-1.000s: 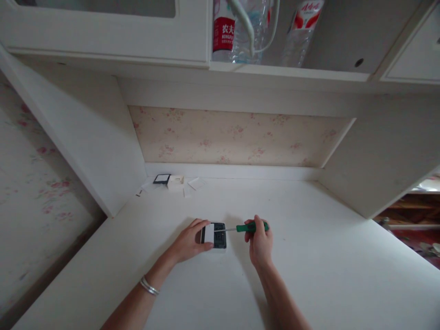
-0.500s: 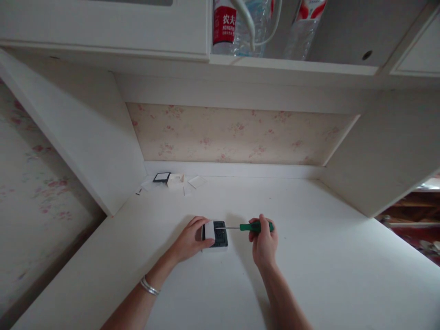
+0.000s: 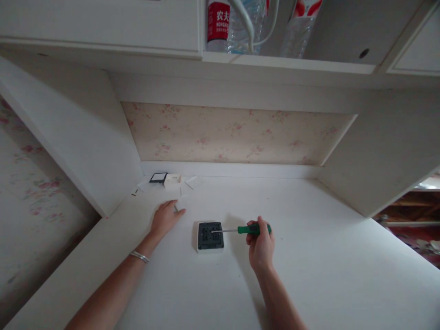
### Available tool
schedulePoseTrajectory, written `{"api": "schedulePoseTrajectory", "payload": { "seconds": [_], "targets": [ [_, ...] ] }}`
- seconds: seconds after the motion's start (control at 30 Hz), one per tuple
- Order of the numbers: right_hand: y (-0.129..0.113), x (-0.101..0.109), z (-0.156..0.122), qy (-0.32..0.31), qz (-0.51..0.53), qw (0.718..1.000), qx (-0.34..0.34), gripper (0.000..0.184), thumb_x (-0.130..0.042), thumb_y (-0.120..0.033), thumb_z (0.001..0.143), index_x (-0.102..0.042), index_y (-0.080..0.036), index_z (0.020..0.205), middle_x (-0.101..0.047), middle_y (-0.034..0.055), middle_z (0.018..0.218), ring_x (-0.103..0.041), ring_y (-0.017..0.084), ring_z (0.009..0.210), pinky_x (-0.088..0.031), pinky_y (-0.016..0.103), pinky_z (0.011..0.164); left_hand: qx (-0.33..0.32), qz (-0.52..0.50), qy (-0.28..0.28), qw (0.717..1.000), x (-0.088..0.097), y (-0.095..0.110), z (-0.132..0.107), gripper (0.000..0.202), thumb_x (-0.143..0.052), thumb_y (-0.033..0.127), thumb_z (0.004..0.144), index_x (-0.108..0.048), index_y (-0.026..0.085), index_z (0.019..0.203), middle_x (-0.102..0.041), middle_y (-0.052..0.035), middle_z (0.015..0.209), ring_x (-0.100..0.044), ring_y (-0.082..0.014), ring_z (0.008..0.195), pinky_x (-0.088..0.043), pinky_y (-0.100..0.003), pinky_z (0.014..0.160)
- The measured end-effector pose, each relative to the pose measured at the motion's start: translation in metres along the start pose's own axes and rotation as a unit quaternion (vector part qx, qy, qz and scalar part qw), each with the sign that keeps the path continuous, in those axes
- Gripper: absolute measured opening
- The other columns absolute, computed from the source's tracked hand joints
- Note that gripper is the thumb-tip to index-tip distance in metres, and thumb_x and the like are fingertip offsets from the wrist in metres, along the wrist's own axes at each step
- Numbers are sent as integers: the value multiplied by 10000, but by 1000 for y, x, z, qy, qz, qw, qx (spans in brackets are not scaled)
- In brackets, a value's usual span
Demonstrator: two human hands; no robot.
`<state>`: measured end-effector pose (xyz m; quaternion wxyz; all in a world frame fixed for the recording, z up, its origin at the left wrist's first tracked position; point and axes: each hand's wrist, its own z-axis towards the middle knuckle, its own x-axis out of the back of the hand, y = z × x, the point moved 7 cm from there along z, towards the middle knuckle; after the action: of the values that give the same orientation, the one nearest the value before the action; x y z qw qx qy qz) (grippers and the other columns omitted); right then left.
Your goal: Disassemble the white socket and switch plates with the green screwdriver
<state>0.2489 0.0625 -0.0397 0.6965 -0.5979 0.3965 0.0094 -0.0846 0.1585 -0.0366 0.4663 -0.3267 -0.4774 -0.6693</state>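
My right hand [image 3: 261, 243] is closed round the green handle of a screwdriver [image 3: 245, 229]. Its metal tip lies over the dark face of a square wall-switch unit [image 3: 210, 236], which rests flat on the white tabletop. No white cover piece remains on this dark face. Left of the unit and apart from it, my left hand [image 3: 167, 217] wears a bracelet at the wrist. Between its thumb and fingers shows a thin pale edge, the white switch button [image 3: 176, 208]; most of it is hidden.
By the back edge lie a black frame [image 3: 158, 178], a white box-like piece [image 3: 172, 181] and a clear plate [image 3: 194, 182]. A cabinet shelf [image 3: 288, 63] overhangs the white tabletop [image 3: 309, 256], with water bottles [image 3: 219, 23] and a pale cable [image 3: 248, 27] on it.
My left hand has moved left and back from the switch unit, taking the white button off its left half. The screwdriver tip stays over the unit, in my right hand.
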Motion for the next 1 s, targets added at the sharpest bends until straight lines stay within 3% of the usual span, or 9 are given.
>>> {"api": "schedulePoseTrajectory", "payload": {
  "seconds": [0.1, 0.3, 0.53, 0.67, 0.73, 0.77, 0.83, 0.9, 1.0],
  "targets": [
    [-1, 0, 1, 0, 2, 1000, 3, 267, -612, -413, 796, -497, -175, 760, -602, -25, 650, -411, 65, 364, -276, 172, 297, 35, 91, -27, 995, -4, -15, 22, 475, -514, 493, 783, -573, 188, 1141, -593, -90, 1170, -534, -285, 1059, -412, -366, 892],
    [-2, 2, 4, 13, 21, 1000, -6, 266, -619, -411, 790, -490, -178, 776, -597, -32, 650, -414, 59, 360, -276, 162, 294, 58, 105, -51, 992, -18, -16, 57, 502, -498, 547, 760, -610, 203, 1109, -643, -102, 1070, -567, -306, 997, -440, -377, 805],
    [-1, 9, 10, 22, 109, 991, -73, 250, -643, -386, 767, -491, -187, 777, -610, -26, 695, -463, 61, 402, -327, 152, 330, 61, 76, -47, 994, -24, -20, 71, 480, -520, 518, 767, -606, 202, 1119, -550, -100, 1233, -510, -305, 1107, -409, -381, 902],
    [0, 12, 13, 26, 131, 987, -93, 249, -663, -370, 749, -498, -185, 776, -619, -23, 704, -468, 62, 407, -333, 153, 338, 47, 35, -14, 998, -15, -11, 49, 481, -525, 470, 794, -564, 162, 1161, -464, -109, 1312, -456, -266, 1180, -371, -343, 983],
    [-3, 11, 13, 24, 131, 988, -78, 245, -657, -372, 756, -500, -187, 784, -627, -18, 712, -475, 64, 413, -342, 154, 351, -4, -81, 14, 997, -7, 9, 27, 419, -509, 439, 822, -577, 157, 1124, -517, -101, 1238, -480, -229, 1152, -345, -325, 1019],
    [-5, 11, 13, 23, 128, 990, -63, 241, -652, -375, 762, -501, -189, 796, -632, -14, 722, -483, 67, 421, -348, 156, 359, -23, -147, 2, 989, -5, 19, 13, 415, -511, 447, 824, -575, 163, 1119, -538, -94, 1205, -492, -223, 1137, -351, -331, 1019],
    [-11, 10, 12, 23, 116, 993, -26, 238, -637, -384, 777, -499, -197, 824, -644, -6, 753, -503, 73, 444, -359, 160, 376, -33, -277, -53, 959, -4, 38, -16, 429, -514, 463, 829, -536, 206, 1171, -508, -73, 1250, -477, -223, 1158, -387, -353, 993],
    [-16, 9, 10, 24, 106, 994, -4, 242, -612, -407, 793, -490, -202, 834, -649, 2, 779, -514, 78, 461, -364, 165, 388, -38, -382, -160, 909, -9, 56, -44, 510, -550, 457, 818, -455, 233, 1267, -432, -73, 1337, -446, -229, 1197, -405, -357, 977],
    [-19, 4, 7, 23, 107, 994, -10, 267, -576, -449, 809, -478, -201, 803, -632, -7, 742, -516, 82, 484, -363, 166, 396, -51, -438, -263, 858, -11, 72, -71, 750, -691, 437, 714, -348, 237, 1351, -292, -91, 1434, -348, -260, 1275, -380, -381, 1001]
  ]
}}
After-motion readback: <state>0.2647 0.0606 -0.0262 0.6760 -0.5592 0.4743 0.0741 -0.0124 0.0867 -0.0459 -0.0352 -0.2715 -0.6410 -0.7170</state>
